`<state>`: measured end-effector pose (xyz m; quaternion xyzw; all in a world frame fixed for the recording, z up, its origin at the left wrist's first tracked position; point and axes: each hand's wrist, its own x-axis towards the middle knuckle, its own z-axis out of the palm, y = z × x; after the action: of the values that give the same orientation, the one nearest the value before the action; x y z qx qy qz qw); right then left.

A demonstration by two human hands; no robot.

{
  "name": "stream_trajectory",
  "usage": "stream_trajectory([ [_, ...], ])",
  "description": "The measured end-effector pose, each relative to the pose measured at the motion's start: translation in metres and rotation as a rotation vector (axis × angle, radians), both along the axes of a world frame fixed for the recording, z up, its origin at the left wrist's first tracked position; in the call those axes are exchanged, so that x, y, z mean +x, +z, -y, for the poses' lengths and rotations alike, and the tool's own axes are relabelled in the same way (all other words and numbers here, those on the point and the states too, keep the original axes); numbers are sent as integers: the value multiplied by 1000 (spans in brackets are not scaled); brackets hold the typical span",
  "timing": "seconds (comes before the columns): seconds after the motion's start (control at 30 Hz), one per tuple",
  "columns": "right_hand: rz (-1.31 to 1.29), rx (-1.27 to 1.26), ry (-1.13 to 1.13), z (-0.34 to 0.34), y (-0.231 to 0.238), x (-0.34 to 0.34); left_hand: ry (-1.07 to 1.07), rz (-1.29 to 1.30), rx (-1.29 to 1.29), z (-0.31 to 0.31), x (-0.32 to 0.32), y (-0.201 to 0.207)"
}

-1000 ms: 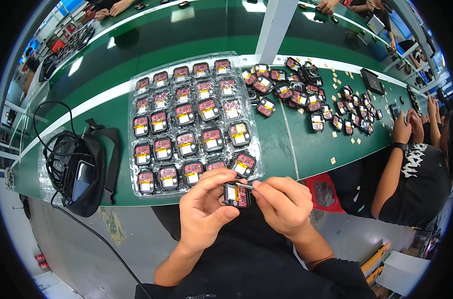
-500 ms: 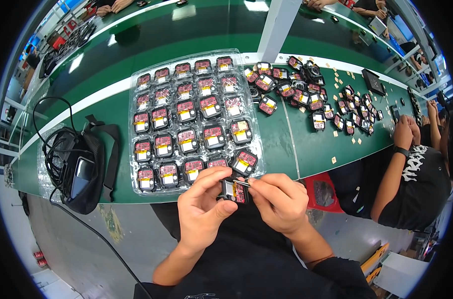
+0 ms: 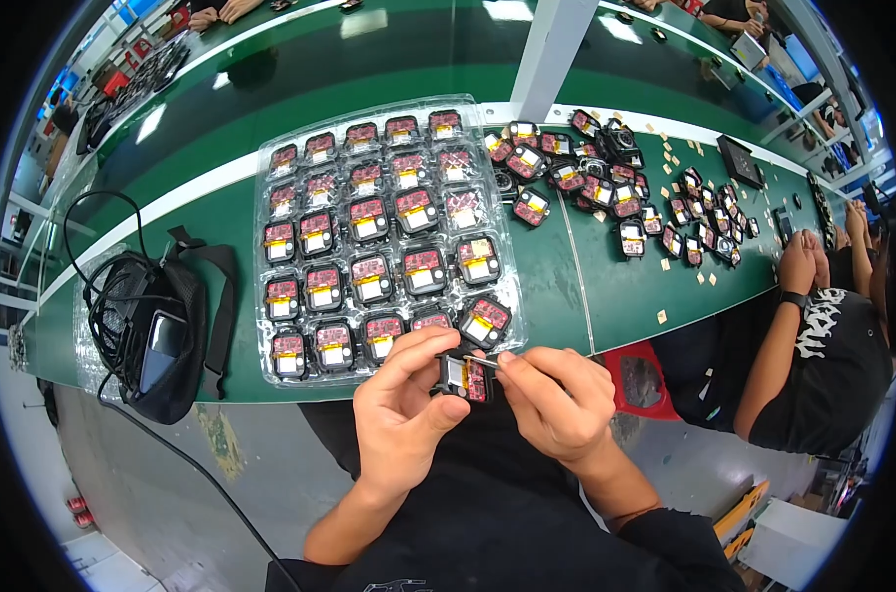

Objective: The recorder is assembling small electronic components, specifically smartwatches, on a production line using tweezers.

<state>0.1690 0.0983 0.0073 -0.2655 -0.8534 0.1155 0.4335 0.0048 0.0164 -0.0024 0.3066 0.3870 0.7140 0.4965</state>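
Observation:
My left hand [image 3: 400, 422] is closed on a small black-cased electronic module [image 3: 477, 386], gripping it by its edges between thumb and fingers. Its open face shows a red circuit board and a pale block with a bit of yellow. In my right hand [image 3: 568, 407] I pinch thin metal tweezers [image 3: 486, 362], their tip at the upper part of the module. The exact contact point is too small to make out. Just beyond my hands lies a clear plastic tray [image 3: 513, 301] filled with rows of similar modules. One module [image 3: 485, 322] sits askew at its near right corner.
Right of the tray, loose modules [image 3: 596, 187] lie heaped on the green table [image 3: 551, 281], with small tan pieces [image 3: 663, 317] scattered about. A black bag [image 3: 177, 365] with cables rests at left. A metal post [image 3: 551, 59] rises behind. A co-worker [image 3: 813, 365] sits at right.
My right hand has shifted slightly right, and the tweezers lie at a slightly different angle over the module. My left hand still holds the module in nearly the same place.

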Motion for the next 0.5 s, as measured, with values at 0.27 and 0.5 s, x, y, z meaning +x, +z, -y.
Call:
stream_trajectory([
  [0.27, -45, -47, -15, 3, -2, -3, -8, 60, -35, 2, 3, -1],
  [0.5, -64, -426, 14, -15, 5, 18, -78, -7, 35, 0, -5, 9],
])
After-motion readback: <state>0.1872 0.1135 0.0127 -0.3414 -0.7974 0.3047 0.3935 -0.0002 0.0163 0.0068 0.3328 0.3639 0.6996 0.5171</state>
